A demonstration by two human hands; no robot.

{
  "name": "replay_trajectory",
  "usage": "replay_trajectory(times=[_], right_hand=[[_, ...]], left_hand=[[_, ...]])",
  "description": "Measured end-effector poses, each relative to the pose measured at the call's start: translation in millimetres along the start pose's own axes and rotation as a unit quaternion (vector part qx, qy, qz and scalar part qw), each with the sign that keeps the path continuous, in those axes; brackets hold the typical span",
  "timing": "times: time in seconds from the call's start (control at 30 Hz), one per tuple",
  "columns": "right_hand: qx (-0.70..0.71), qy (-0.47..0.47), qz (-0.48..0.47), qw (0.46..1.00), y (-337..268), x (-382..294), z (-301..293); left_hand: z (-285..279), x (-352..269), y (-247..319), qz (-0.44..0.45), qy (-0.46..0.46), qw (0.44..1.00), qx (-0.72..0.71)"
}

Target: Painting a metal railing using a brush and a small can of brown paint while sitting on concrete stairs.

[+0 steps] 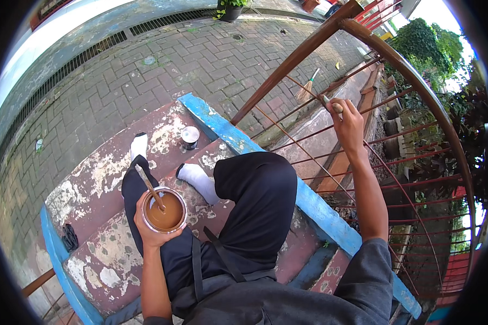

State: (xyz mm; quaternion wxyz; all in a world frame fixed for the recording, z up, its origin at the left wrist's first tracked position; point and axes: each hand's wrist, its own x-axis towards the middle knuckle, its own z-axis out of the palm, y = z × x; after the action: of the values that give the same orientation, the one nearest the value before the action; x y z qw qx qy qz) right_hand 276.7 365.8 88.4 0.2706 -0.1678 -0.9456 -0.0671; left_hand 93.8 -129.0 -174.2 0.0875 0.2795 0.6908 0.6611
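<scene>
My left hand (155, 239) is wrapped around a round tin of brown paint (162, 215), held above my left thigh. A wooden stick (148, 183) stands tilted in the paint. Out at the right, my right hand (349, 128) grips a small paintbrush (336, 107) by its rounded wooden handle end. Its tip meets a thin bar of the metal railing (297, 83), though the bristles are mostly hidden. Brown coats the railing's thick rails, while several thin bars look reddish.
A small tin with a whitish top (190, 136) stands on the worn steps (162, 122) near my socked feet. Blue-painted edging (227, 126) borders the steps. Crumpled black material (69, 237) lies at the left. Beyond are a broom (307, 88), paving and a potted plant (230, 10).
</scene>
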Motion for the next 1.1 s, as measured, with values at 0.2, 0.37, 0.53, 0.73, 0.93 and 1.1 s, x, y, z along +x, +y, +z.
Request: replay_trajectory(times=[0.2, 0.37, 0.53, 0.73, 0.93, 1.1], right_hand=[[-0.150, -0.017, -0.187, 0.971, -10, -23, 25], [-0.202, -0.054, -0.163, 0.964, -5, -70, 68], [-0.196, -0.029, -0.134, 0.971, -10, -80, 79], [-0.195, -0.037, -0.132, 0.971, -16, -80, 82], [-0.179, -0.064, -0.132, 0.973, -26, -88, 77], [-0.121, -0.101, -0.107, 0.982, -30, -92, 78]], left_hand=[[-2, -1, 0, -0.001, -0.016, 1.000, 0.008], [4, -1, 0, -0.001, -0.002, 1.000, -0.002], [2, -1, 0, 0.011, -0.006, 1.000, 0.003], [1, 1, 7, 0.006, 0.001, 1.000, -0.025], [-1, 3, 10, 0.023, 0.001, 0.999, -0.027], [-3, 1, 12, -0.004, -0.002, 0.999, -0.051]])
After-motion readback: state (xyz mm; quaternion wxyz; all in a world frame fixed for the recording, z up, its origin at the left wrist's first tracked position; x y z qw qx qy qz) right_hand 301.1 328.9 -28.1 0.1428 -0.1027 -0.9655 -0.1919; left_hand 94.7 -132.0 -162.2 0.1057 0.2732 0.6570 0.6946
